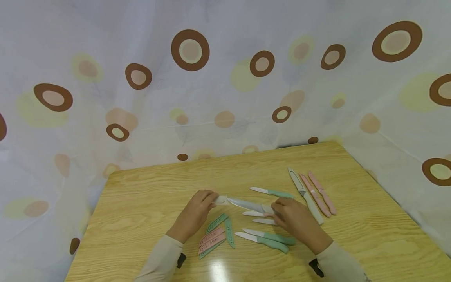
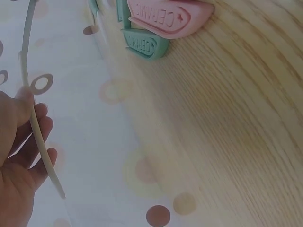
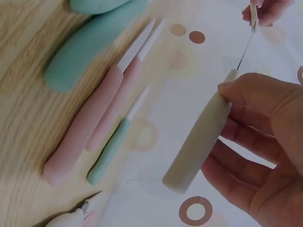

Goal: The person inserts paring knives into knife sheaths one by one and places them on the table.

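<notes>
Cream-handled knife [image 1: 248, 205] and pale sheath [image 1: 221, 200], held above a wooden table [image 1: 148, 188].
Knife: handle gripped by right hand [image 1: 297, 221], blade projecting from the grip toward left hand [image 1: 195, 214]. Sheath: pinched between left thumb and fingers, mouth at blade tip.

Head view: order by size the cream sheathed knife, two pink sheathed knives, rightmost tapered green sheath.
1. Cream sheathed knife
2. Two pink sheathed knives, too alike to rank apart
3. Rightmost tapered green sheath
</notes>
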### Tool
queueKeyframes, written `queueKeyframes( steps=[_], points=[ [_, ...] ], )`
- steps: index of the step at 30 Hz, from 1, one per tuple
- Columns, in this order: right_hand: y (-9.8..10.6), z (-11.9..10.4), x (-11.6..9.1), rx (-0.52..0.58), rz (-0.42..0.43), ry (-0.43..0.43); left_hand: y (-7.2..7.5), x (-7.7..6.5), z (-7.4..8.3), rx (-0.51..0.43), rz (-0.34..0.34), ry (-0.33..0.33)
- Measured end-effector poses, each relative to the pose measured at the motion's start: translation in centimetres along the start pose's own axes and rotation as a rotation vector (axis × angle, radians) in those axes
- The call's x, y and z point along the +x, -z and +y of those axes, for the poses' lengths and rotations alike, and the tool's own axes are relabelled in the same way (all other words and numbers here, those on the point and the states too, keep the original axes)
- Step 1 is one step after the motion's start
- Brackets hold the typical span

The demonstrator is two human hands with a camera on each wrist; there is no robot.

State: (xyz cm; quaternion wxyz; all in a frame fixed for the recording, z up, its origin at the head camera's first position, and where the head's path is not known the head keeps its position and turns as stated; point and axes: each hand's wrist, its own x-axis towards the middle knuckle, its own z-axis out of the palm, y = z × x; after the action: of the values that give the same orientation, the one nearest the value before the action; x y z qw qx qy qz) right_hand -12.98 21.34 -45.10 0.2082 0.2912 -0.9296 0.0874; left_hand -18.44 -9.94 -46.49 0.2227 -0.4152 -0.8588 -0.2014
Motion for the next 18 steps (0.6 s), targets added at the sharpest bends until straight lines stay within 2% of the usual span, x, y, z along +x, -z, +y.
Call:
queueKeyframes(
  steps=[5, 11, 18],
  points=[
    [0.1, 0.5, 0.1, 0.010, -0.001, 0.050, -0.2, -0.3, -0.1, -0.012, -0.021, -0.044],
    [0.2, 0.4, 0.7, 0.092, -0.013, 0.106, -0.6, -0.5, 0.3, 0.023, -0.070, -0.132],
    [-0.3, -0.1, 1.2, 0.118, 0.007, 0.156, -0.8, -0.7, 0.7, 0.002, -0.064, -0.149]
  ],
)
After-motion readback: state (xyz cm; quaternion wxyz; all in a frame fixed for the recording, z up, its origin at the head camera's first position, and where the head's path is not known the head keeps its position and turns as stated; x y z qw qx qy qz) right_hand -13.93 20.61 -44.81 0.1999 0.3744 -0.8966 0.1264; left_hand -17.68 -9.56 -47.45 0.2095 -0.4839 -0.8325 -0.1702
